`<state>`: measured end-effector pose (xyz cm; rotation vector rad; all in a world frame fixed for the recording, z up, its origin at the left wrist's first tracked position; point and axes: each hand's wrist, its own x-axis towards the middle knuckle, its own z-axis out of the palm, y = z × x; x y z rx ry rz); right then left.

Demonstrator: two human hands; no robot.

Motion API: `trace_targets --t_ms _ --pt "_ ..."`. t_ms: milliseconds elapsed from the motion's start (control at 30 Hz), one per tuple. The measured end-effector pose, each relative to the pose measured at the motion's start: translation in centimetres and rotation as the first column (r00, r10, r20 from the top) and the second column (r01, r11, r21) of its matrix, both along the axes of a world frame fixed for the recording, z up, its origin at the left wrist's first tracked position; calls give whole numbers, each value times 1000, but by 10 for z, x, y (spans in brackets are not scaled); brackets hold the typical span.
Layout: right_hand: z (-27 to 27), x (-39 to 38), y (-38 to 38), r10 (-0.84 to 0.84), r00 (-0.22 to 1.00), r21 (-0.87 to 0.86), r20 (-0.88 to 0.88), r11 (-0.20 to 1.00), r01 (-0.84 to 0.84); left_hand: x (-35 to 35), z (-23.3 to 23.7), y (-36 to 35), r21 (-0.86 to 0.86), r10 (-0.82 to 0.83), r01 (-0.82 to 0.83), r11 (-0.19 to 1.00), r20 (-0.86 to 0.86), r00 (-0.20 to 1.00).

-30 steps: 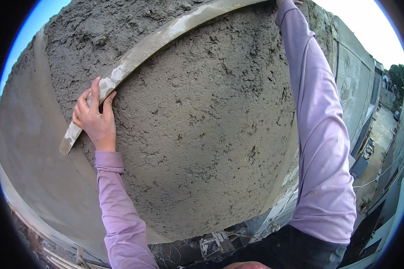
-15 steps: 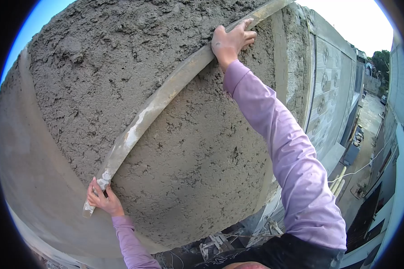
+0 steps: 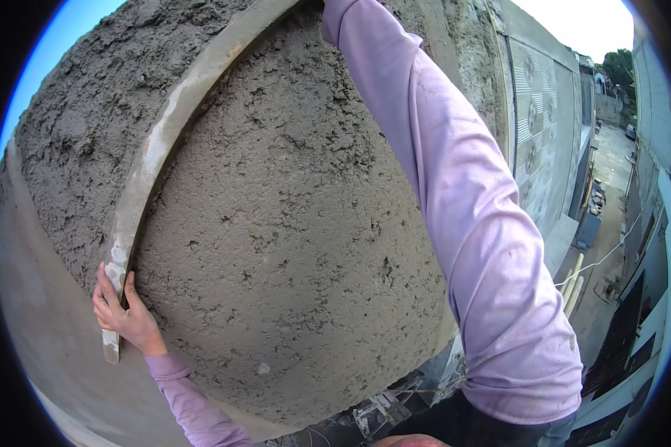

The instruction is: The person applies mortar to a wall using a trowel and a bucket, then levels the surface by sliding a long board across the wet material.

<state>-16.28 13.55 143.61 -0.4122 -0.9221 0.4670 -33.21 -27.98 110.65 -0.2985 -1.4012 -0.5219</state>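
A long grey straightedge (image 3: 173, 119), caked with mortar, lies against a wall covered in rough wet plaster (image 3: 291, 223). My left hand (image 3: 119, 309) grips its lower end at the left, fingers wrapped over the edge. My right arm in a lilac sleeve (image 3: 455, 208) reaches up along the wall; the right hand is out of frame at the top. The plaster left of and above the straightedge is coarser than the scraped face to its right.
A smooth rendered strip (image 3: 30, 313) borders the plaster on the left. Far below at the right are a street (image 3: 611, 216), buildings and parked vehicles. Debris and cables (image 3: 380, 413) lie beneath the wall's lower edge.
The straightedge has swung to a steeper angle and shifted left across the plaster. My right hand has risen out of the frame; my left hand stays on the lower end.
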Motion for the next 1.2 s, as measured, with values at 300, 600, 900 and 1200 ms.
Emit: trace_targets --t_ms 300,600,900,1200 --pt "-51 -21 4 -52 996 14 -71 998 53 1 -52 -27 -84 -63 68 994 62 996" --pt "-219 -9 -20 59 986 -69 157 996 -49 -9 -191 -60 -126 -133 157 980 182 974" --pt "-411 -22 -77 261 950 43 172 961 -272 5 -380 -80 -2 -84 92 996 376 923" --pt "-141 -4 -11 82 995 50 55 995 -84 -4 -139 -15 -26 -57 59 998 78 995"
